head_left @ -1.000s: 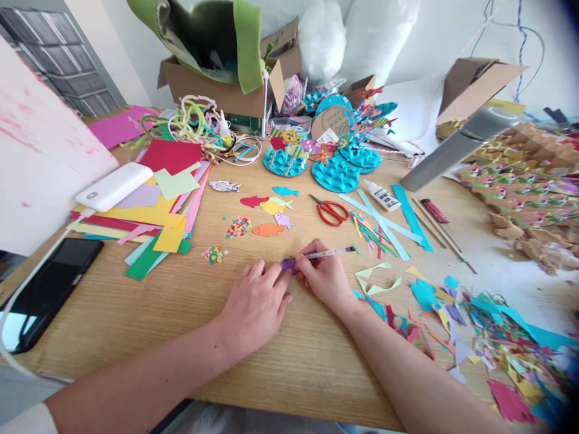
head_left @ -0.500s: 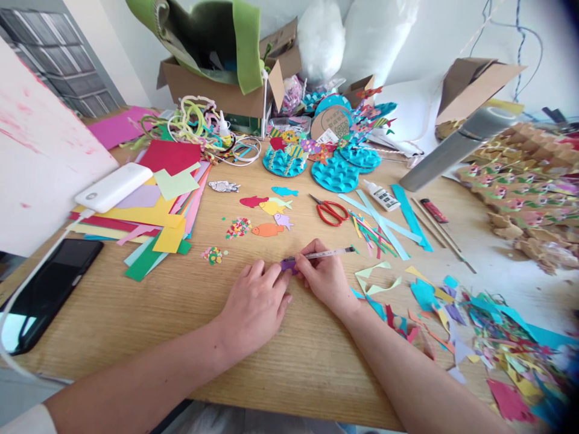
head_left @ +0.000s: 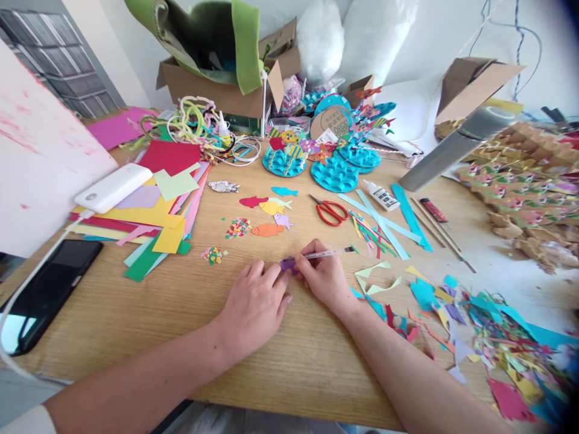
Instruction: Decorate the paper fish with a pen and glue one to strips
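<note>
My right hand point(head_left: 322, 274) is closed around a slim pen point(head_left: 335, 252) with a clear barrel and a dark end. The pen's tip meets a small purple paper cutout point(head_left: 288, 266) lying on the table. With bent fingertips, my left hand point(head_left: 256, 301) holds this cutout down from the left. Fingers cover much of it, so its full outline is hidden. Beyond my hands lie paper fish: an orange fish point(head_left: 266, 230), a lilac fish point(head_left: 284, 221), a yellow fish point(head_left: 271, 208), a red fish point(head_left: 253, 201) and a blue fish point(head_left: 284, 191). A patterned grey fish point(head_left: 224, 187) lies farther left.
Red-handled scissors point(head_left: 332, 213), paper strips point(head_left: 384, 226) and a glue bottle point(head_left: 381, 196) lie ahead right. Paper scraps point(head_left: 502, 343) cover the right side. Coloured sheets point(head_left: 169, 157), a power bank point(head_left: 113, 187) and a phone point(head_left: 49, 295) are left. Confetti point(head_left: 238, 228) lies near the fish.
Almost nothing differs. Both hands, the pen and the purple cutout stay in the same place; the view has shifted only very slightly.
</note>
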